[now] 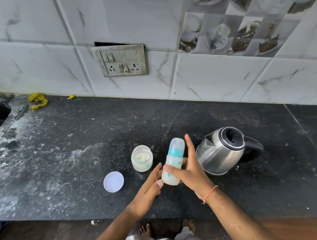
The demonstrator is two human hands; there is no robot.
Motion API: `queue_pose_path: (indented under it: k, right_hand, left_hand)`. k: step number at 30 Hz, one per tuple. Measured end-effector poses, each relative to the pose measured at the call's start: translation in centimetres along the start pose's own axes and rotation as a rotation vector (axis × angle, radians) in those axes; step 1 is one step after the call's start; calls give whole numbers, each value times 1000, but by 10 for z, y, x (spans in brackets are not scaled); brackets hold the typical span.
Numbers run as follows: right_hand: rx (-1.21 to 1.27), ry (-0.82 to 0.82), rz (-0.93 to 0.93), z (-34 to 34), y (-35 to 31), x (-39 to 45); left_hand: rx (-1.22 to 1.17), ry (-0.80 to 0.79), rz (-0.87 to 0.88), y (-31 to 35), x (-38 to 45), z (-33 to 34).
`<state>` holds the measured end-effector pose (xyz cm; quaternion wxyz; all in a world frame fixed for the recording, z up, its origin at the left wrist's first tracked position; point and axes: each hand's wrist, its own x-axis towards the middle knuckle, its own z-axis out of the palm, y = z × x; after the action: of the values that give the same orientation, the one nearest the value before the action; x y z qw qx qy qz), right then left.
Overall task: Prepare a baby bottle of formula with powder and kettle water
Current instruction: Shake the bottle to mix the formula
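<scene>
We hold a capped baby bottle (173, 163) between both hands near the front edge of a dark, powder-dusted stone surface (63, 162). The bottle, cloudy white inside with a teal ring under its cap, tilts away from us. Our left hand (150, 185) touches its lower left side with straight fingers, thumb at its base. Our right hand (189, 170) presses against its right side, thumb laid across the front and fingers stretched flat and pointing away.

Just left of the bottle stands an open jar (142, 158) holding pale powder. Its round white lid (113, 181) lies flat on the surface, nearer and further left. To the right stands a steel kettle (221, 151) with a black handle, its spout turned towards the bottle and its top open.

A thin orange thread (210, 192) circles our right wrist. On the tiled wall behind, a switch plate (120, 61) sits slightly askew. Yellow scraps (37, 101) lie at the far left, by the wall.
</scene>
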<state>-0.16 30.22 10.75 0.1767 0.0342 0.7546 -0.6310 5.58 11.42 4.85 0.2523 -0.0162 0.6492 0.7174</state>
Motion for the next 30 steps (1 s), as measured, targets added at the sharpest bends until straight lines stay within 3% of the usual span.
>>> queue_pose_path:
  k: [4,8,12,16,19,20,24,27,30]
  right_hand:
    - [109,89,-119,-2,-12,6]
    - [-21,-31,-77,-2,-8,4]
    - [403,222,63,4,-10,10]
    - [190,-15,176,24,-5,5]
    - [497,237,197,20,-5,13]
    - [546,259,211,18,-4,15]
    - [492,84,335,25,-14,11]
    - [566,297,170,16,-17,21]
    - [331,4,265,36,-28,19]
  left_hand:
    - [14,34,-32,-10,-1,-6]
    - [41,28,-56,-14,-3,-12]
    - [87,-1,-136,-19,-1,-20]
    - [326,6,-245,-37,7,-27]
    - [640,-49,-222,-53,11,-36]
    - [700,-71,-206,-56,13,-34]
    - [743,-47,-186,-62,16,-29]
    - [777,-78,-157,-65,22,-29]
    - [797,-74,-174,-68,19,-27]
